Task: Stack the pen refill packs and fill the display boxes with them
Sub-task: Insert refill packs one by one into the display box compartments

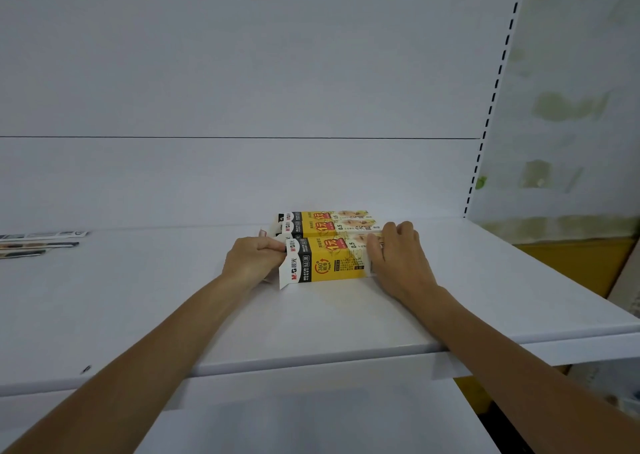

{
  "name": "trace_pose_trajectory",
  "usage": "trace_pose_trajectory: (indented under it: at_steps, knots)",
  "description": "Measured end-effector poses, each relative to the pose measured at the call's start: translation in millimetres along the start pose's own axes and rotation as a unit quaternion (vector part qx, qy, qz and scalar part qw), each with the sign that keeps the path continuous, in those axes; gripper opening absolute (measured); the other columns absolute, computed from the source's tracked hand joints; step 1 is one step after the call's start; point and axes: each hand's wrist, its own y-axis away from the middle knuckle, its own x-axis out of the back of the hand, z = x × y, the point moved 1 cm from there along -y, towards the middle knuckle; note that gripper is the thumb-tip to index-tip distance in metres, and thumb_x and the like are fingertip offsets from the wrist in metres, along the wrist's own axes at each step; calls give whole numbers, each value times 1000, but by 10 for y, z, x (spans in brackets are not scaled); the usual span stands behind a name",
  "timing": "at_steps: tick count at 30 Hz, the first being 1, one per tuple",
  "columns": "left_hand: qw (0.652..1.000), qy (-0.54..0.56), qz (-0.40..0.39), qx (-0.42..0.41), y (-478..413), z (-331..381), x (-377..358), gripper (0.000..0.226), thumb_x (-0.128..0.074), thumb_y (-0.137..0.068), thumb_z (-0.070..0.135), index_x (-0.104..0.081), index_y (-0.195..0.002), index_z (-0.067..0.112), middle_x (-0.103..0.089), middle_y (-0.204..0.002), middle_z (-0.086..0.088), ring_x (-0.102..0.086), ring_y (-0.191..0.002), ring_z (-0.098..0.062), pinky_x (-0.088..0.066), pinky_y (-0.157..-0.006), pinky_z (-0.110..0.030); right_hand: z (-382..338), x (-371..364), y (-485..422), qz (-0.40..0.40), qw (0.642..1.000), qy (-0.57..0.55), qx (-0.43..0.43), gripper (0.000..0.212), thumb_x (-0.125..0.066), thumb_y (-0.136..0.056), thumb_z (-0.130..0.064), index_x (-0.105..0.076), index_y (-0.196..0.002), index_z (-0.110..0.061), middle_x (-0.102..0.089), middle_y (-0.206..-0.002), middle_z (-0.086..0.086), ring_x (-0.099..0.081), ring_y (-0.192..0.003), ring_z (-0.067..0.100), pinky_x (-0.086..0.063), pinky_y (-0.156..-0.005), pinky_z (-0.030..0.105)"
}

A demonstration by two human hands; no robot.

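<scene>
- Three display boxes [328,228] lie on their sides, flank to flank, near the back edge of the white shelf [311,325], a little right of its middle, in the head view.
- Your left hand [254,259] pinches the white end flap [290,273] of the nearest box [334,260] between thumb and fingers. The flap stands open and bent outward.
- Your right hand [398,259] is curled over the right end of the same box, fingers on top and thumb at the front face, steadying it.
- The boxes look like thin printed card: long, rectangular and glossy yellow with black and white bands. Expect them to be light, to dent easily, and to slide on the smooth shelf.
- Hold a box by its long sides or folded corners, where card is stiffest. The flap will crease or tear if you pull on it alone.
- The pen refill packs [38,244] lie flat at the left edge of the shelf, well apart from the boxes. They look thin, narrow and flexible. I can't tell how many there are or whether they are stacked.
- Pick them up as a squared bundle, since loose ones will probably fan out.
</scene>
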Motion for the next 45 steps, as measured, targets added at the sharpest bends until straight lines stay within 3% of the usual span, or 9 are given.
trace_pose_trajectory:
  at_steps: [4, 8, 11, 12, 15, 20, 27, 37, 45]
  knots:
    - [998, -42, -30, -25, -75, -8, -47, 29, -56, -87, 9, -69, -74, 31, -61, -123, -10, -54, -118, -15, -48, -76, -31, -12, -6, 19, 8, 1000, -16, 16, 36, -75, -52, 6, -56, -83, 2, -47, -61, 15, -44, -55, 26, -30, -48, 29]
    - [995, -82, -63, -15, -91, 15, -57, 23, -56, -90, 16, -68, -76, 30, -60, -124, -13, -62, -101, -23, -44, -57, -22, -56, 37, 35, -2, 1000, -12, -10, 31, -66, -76, -14, -46, -95, -1, -50, -76, 19, -41, -64, 27, -32, -54, 33]
    - [993, -80, -84, 9, -34, 50, 28, 14, -57, -90, 17, -70, -96, 20, -62, -108, -4, -62, -85, -12, -38, -43, -14, -45, 16, 25, -21, 998, 7, -63, 55, -17, -93, -45, -47, -114, -4, -47, -106, 16, -33, -84, 24, -32, -67, 35]
    - [994, -43, -98, 14, -3, 48, 71, 18, -59, -89, 14, -69, -104, 15, -61, -105, -4, -25, -79, -13, -37, -41, -13, -58, 50, 35, -31, 996, 4, -80, 63, -9, -91, -47, -47, -118, -7, -47, -110, 14, -35, -88, 25, -32, -67, 35]
    - [998, 36, -46, -8, 139, 7, 230, 25, -66, -84, 13, -65, -109, 9, -63, -99, -3, -57, -78, -16, -47, -60, -16, -71, 123, 43, 12, 994, -63, -94, 48, -33, -96, -39, -50, -121, -2, -46, -125, 19, -44, -109, 35, -39, -80, 43]
    - [973, -167, 100, -128, 442, -74, 610, 15, -64, -84, 22, -67, -100, 20, -63, -98, 9, -57, -93, -8, -36, -74, -10, -301, 321, -86, 56, 990, -133, 5, 52, -31, -89, -35, -56, -120, -2, -51, -130, 17, -45, -118, 37, -39, -92, 48]
    - [947, -246, 167, -117, 798, -259, 1452, 19, -62, -87, 21, -66, -105, 19, -62, -112, 5, -54, -97, -9, -35, -84, -18, -1528, 725, -450, 58, 950, -254, 171, 44, -45, -93, -18, -41, -136, -9, -41, -142, 6, -35, -128, 26, -32, -99, 38]
    - [922, -297, 243, -48, 885, -936, 3202, 18, -61, -86, 14, -67, -103, 18, -63, -115, 2, -54, -93, -9, -32, -80, -12, -3610, 394, -663, -44, 908, -319, 266, 53, -47, -92, -22, -30, -142, -15, -39, -142, 5, -37, -128, 23, -32, -103, 35]
    - [927, -317, 192, -56, 159, -1323, 4427, 18, -61, -87, 14, -65, -104, 17, -65, -110, 1, -55, -95, -12, -32, -79, -16, -4438, -203, -1272, -171, 915, -321, 173, 45, -55, -89, -25, -46, -131, -11, -51, -131, 7, -48, -118, 23, -40, -96, 33]
